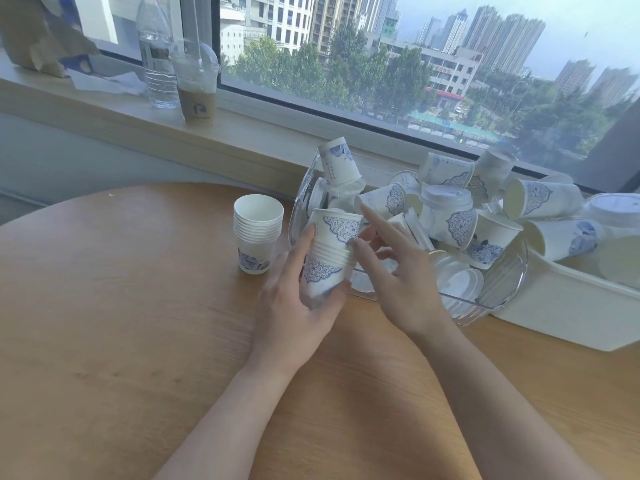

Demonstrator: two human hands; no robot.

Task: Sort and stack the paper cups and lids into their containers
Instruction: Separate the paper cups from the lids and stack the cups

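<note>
My left hand grips a nested stack of white paper cups with blue patterns, held upright above the wooden table. My right hand hovers just right of that stack with fingers spread, fingertips close to its rim, holding nothing. A second stack of cups stands on the table to the left. Behind my hands a clear plastic bin holds a jumble of loose cups and white lids. A white container at the right holds more cups and lids.
On the window ledge at the back left stand a water bottle and a lidded iced drink cup, beside a paper bag. The table's curved edge runs at the left.
</note>
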